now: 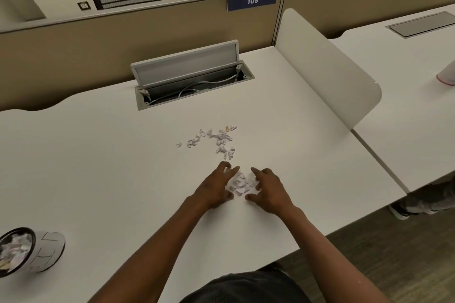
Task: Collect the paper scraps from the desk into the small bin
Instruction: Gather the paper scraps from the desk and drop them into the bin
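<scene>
A small heap of white paper scraps (240, 183) lies on the white desk (98, 167) between my two hands. My left hand (215, 188) rests on the desk at the heap's left, fingers spread and cupped toward it. My right hand (267, 188) cups the heap from the right, fingers apart. Neither hand holds anything. Several more scraps (216, 139) lie scattered farther back on the desk. The small bin (32, 252), white with a dark rim, stands at the near left with paper scraps inside.
An open cable hatch (192, 79) with wires sits at the desk's back. A white divider panel (327, 66) bounds the right side. Beyond it is another desk with a white cup (446, 75). Someone's shoe (400, 210) shows under that desk.
</scene>
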